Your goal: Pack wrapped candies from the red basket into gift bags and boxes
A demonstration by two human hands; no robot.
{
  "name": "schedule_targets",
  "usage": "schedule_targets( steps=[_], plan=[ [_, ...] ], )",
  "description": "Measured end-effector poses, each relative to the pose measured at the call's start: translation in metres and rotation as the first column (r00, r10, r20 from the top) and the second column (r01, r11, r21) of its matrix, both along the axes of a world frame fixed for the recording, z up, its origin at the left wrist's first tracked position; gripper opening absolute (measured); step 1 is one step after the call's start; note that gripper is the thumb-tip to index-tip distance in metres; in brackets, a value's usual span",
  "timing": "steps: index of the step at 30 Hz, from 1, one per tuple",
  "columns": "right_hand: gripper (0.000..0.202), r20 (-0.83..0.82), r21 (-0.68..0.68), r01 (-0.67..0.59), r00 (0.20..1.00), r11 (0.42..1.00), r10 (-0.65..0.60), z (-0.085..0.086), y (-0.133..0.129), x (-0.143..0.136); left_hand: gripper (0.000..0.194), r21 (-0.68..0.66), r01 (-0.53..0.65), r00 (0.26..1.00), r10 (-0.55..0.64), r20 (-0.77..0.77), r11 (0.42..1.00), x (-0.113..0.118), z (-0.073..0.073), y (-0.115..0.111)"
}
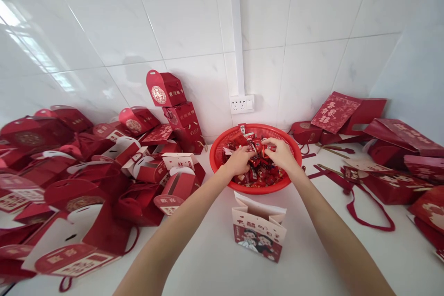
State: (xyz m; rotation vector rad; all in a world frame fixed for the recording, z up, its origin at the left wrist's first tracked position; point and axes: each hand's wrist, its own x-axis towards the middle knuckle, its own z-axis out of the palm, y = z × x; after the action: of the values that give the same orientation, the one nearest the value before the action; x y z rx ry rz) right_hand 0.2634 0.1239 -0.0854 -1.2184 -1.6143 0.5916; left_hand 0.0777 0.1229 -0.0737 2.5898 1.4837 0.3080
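Observation:
A round red plastic basket [256, 189] stands against the wall, filled with small wrapped candies [265, 175] in mostly red wrappers. Both hands reach into it. My left hand [239, 161] lies on the candies at the left, its fingers curled down among them; whether it grips one is hidden. My right hand [279, 151] is at the right side of the basket, thumb and fingers bent close to a red wrapper; its hold cannot be made out. In front of the basket, between my forearms, an open paper box [258, 233] with cartoon figures stands upright.
Many red gift boxes [138, 203] are heaped on the left, with a stack of boxes [189, 132] by the wall. More red boxes [391, 187] and ribbons [376, 222] lie on the right. A socket [242, 104] is on the tiled wall above the basket.

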Motion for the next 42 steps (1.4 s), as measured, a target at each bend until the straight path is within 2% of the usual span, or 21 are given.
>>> schedule_targets(
  steps=[3,7,10,13,18,21,24,27,29,32,36,39,42],
  plan=[
    [0.032,-0.043,-0.02,-0.025,0.999,0.999,0.024,0.0,-0.001,-0.001,0.037,-0.024,0.048,0.999,-0.048,0.02,0.999,0.001,-0.002,0.003],
    [0.033,-0.135,-0.051,-0.074,0.989,0.996,0.067,0.002,-0.002,-0.003,0.021,-0.008,0.041,0.987,-0.039,0.158,0.999,0.0,-0.003,0.006],
    [0.028,-0.226,-0.071,-0.149,0.965,0.986,0.13,0.006,-0.004,-0.002,0.022,0.004,0.067,0.951,-0.065,0.301,0.998,-0.002,0.0,0.005],
    [0.024,-0.319,-0.085,-0.236,0.927,0.968,0.198,0.01,-0.008,0.0,0.028,-0.007,0.142,0.894,-0.126,0.43,0.99,-0.004,0.002,0.004],
    [0.034,-0.43,-0.108,-0.316,0.87,0.942,0.243,0.014,-0.013,0.006,0.031,-0.12,0.317,0.702,-0.147,0.697,0.941,-0.006,0.0,0.006],
    [0.038,-0.49,-0.127,-0.34,0.838,0.932,0.239,0.014,-0.013,0.008,0.035,-0.156,0.331,0.71,-0.137,0.691,0.931,-0.006,0.0,0.005],
    [0.037,-0.564,-0.156,-0.339,0.802,0.928,0.199,0.014,-0.013,0.007,0.038,-0.172,0.339,0.741,-0.15,0.655,0.925,-0.006,0.001,0.002],
    [0.036,-0.649,-0.157,-0.272,0.753,0.949,0.109,0.013,-0.011,0.007,0.03,-0.162,0.326,0.805,-0.184,0.563,0.931,-0.007,0.001,0.002],
    [0.033,-0.701,-0.144,-0.212,0.712,0.967,0.052,0.013,-0.009,0.009,0.021,-0.155,0.322,0.875,-0.231,0.426,0.934,-0.007,0.0,0.004],
    [0.03,-0.737,-0.142,-0.171,0.676,0.975,0.011,0.013,-0.005,0.012,0.039,-0.173,0.331,0.938,-0.303,0.169,0.928,-0.006,-0.001,0.008],
    [0.023,-0.755,-0.152,-0.184,0.656,0.971,0.006,0.013,-0.003,0.012,0.064,-0.207,0.332,0.926,-0.36,-0.117,0.92,0.002,-0.001,0.008],
    [0.022,-0.761,-0.166,-0.181,0.649,0.969,-0.009,0.012,-0.003,0.01,0.08,-0.212,0.276,0.894,-0.332,-0.301,0.937,0.009,0.0,0.009],
    [0.021,-0.761,-0.175,-0.175,0.648,0.969,-0.02,0.012,-0.003,0.01,0.08,-0.205,0.207,0.885,-0.272,-0.378,0.957,0.015,0.002,0.015]
  ],
)
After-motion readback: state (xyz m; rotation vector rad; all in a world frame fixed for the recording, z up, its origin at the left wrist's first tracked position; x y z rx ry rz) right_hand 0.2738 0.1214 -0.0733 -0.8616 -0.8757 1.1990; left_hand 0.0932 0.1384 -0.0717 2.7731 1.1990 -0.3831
